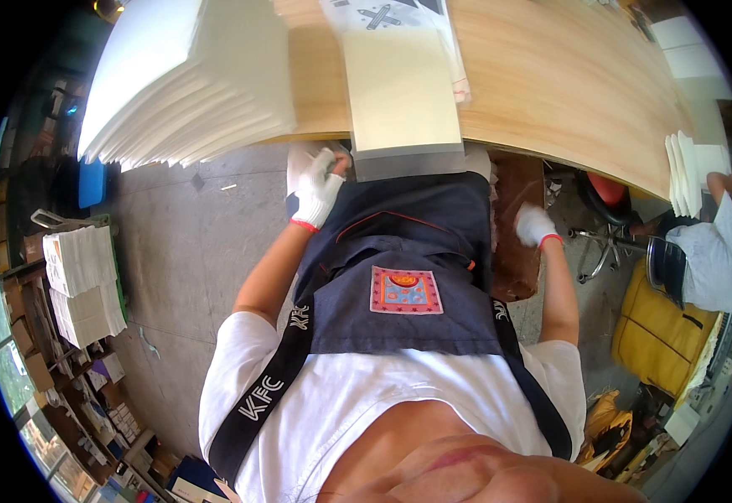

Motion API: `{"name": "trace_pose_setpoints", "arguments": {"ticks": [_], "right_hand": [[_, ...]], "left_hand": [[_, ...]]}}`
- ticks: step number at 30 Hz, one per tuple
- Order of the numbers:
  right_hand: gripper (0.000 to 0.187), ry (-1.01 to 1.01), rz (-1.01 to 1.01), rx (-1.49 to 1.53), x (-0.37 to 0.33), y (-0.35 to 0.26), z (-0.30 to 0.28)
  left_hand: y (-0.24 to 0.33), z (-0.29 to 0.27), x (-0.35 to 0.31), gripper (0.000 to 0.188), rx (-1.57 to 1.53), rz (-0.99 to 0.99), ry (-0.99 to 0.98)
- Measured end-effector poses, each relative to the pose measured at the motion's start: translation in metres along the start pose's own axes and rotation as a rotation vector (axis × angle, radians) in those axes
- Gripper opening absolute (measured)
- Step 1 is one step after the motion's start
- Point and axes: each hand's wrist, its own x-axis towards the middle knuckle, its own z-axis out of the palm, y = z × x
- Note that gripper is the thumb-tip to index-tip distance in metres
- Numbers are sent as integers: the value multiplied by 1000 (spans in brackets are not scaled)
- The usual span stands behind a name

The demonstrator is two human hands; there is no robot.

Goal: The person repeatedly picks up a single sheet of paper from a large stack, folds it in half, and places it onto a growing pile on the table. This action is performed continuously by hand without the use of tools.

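A: From the head view, where does the main piece lie?

B: The cream block [403, 92] is at 12 o'clock, with a grey band [408, 164] along its near end. That end reaches past the wooden table's [567, 84] edge, above the lap. Printed sheets [460, 63] show behind it and along its right side.

A: And the hands?

B: The left hand [319, 186], gloved with bare fingertips, is at 11 o'clock, just beside the block's near left corner. Its fingers look curled, but I can't tell whether they touch or pinch anything. The right hand [536, 225] is near 3 o'clock, well apart from the block, above the brown seat [517, 264]. It is too blurred for me to say whether it is closed, or on what.

A: How would you handle the block well from here?

B: I'd judge that overhang the weak point. Support it from beneath with a flat palm, and use the bare fingertips on the edges, since fabric probably slips on smooth paper. Having both hands at the near end, around 11 and 1 o'clock, should keep it square.

A: Anything to avoid?

B: Bumping the tall white stack [186, 101] at 10 o'clock: its layers fan out unevenly, so keep the left elbow low. Dragging the block could also crease the printed sheets.
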Motion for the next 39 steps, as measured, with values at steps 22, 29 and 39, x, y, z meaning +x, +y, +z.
{"name": "trace_pose_setpoints", "arguments": {"ticks": [22,29,39], "right_hand": [[36,920,165,999,33,-157,-186],[24,101,-340,2137,20,-187,-215],[31,299,-984,1792,-54,-291,-498]], "left_hand": [[9,35,9,18,-948,-754,175],[107,-73,50,14,-174,71,12],[118,-314,74,26,-110,122,704]]}}
